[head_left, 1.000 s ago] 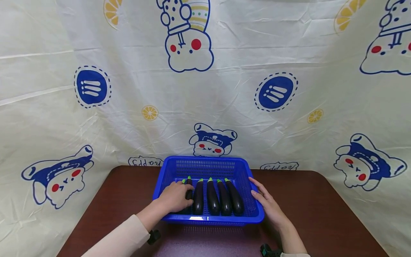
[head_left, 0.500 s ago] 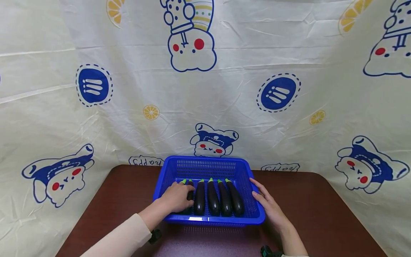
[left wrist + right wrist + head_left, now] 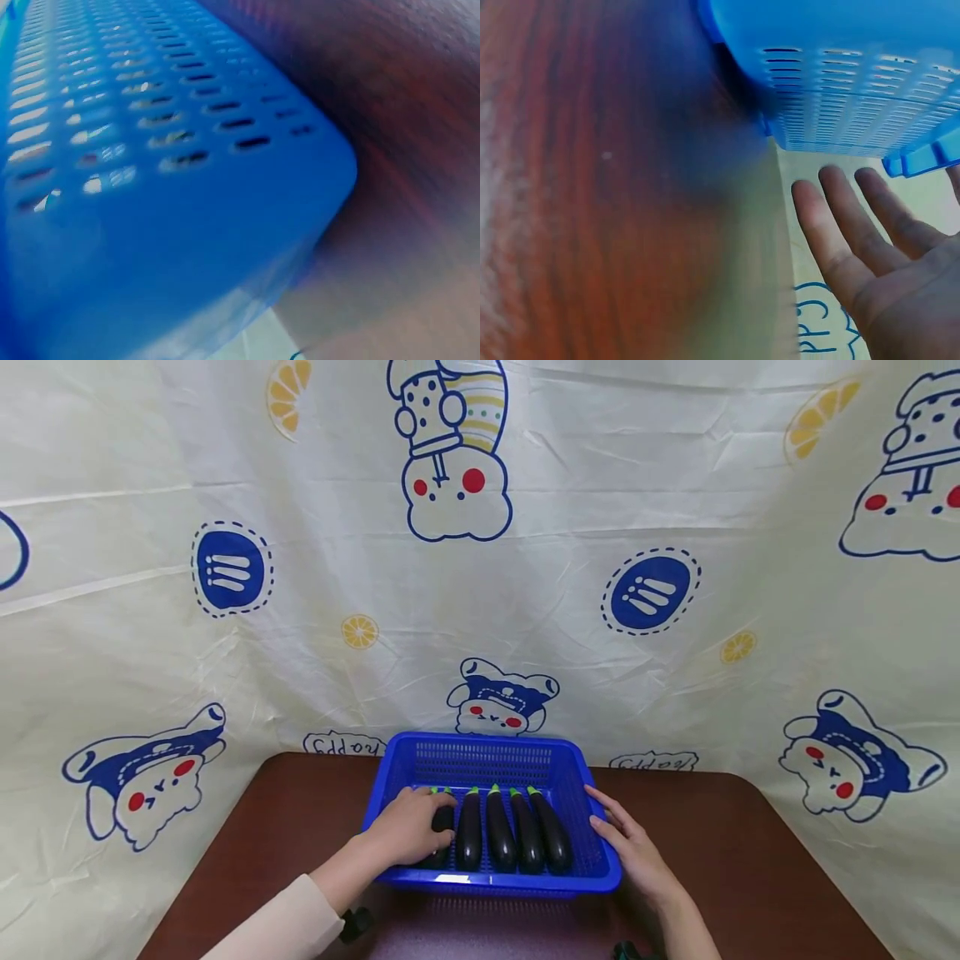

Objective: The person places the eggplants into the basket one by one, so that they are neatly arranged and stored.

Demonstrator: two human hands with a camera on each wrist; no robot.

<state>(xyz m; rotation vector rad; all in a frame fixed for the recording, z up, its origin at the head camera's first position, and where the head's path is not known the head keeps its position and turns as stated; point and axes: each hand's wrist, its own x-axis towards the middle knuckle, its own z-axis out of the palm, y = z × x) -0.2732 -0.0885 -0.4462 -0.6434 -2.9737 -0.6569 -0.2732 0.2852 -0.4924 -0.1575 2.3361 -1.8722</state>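
Observation:
A blue plastic basket holds a row of dark purple eggplants with green stem ends pointing away from me. My left hand reaches over the basket's left side and grips an eggplant, thumb near, fingers partly hidden. Another eggplant's green tip shows beside it; its body is mostly covered by the hand. My right hand rests its fingertips at the basket's right rim, fingers extended. The right wrist view shows that hand beside the basket wall; the left wrist view shows only the basket's outer wall and tabletop.
The basket stands toward the back of a brown wooden table. Right behind the table hangs a pale curtain printed with cartoon figures and orange slices.
The eggplant in my left hand has slid slightly toward me, its stem end now level with its neighbour's. The right hand stays at the rim. The head view has shifted a little.

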